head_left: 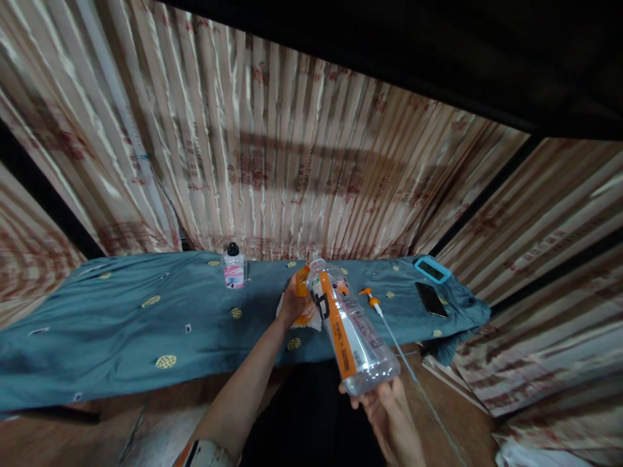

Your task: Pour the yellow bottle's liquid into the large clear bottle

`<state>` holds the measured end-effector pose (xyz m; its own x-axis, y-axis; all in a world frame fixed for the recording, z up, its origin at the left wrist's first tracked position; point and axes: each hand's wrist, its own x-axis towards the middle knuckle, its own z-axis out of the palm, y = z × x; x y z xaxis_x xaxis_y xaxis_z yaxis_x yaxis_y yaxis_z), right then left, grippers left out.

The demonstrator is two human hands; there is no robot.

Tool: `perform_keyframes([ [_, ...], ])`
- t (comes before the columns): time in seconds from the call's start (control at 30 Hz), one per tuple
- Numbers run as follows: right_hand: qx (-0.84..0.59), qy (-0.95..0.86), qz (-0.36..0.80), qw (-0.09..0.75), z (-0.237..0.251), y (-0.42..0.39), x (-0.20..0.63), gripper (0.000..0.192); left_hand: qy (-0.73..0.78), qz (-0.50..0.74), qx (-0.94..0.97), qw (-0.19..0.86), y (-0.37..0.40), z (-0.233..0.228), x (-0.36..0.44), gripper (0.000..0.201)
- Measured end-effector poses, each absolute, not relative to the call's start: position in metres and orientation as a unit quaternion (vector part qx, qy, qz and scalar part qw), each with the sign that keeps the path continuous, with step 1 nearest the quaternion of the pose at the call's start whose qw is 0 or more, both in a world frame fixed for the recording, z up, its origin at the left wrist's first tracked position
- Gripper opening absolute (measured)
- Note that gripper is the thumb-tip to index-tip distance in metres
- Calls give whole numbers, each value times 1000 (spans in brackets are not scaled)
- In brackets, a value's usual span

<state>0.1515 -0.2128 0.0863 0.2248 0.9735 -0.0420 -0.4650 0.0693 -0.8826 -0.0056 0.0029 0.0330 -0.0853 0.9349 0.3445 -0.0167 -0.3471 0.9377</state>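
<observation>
A: What is held in the hands?

B: A clear plastic bottle with an orange label strip is held between both. Its base is cupped from below by the right hand, fingers curled up against the bottom. Its neck end is gripped by the left hand, which is closed around the orange top together with a white cloth; how tightly it is closed cannot be told.

A: Where is the bottle placed?

B: It is held tilted, off the surface, the neck pointed away over the front edge of the blue patterned cloth that is spread over the table, the base lowered toward the person.

A: What else is seen on that cloth?

B: A small bottle with a black cap and pink label is stood upright near the back edge, well apart from the hands. An orange pump head with a long thin tube is laid just right of the held bottle. Farther right, a dark phone is laid flat, and a blue-framed device is seen behind it. Striped curtains are hung behind the table.
</observation>
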Motion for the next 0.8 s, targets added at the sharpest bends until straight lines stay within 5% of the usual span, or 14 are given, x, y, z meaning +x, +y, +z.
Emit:
perform_keyframes([
  [0.8, -422, -297, 553, 654, 89, -218, 152, 46, 416, 615, 564, 361, 6, 25, -2, 55],
])
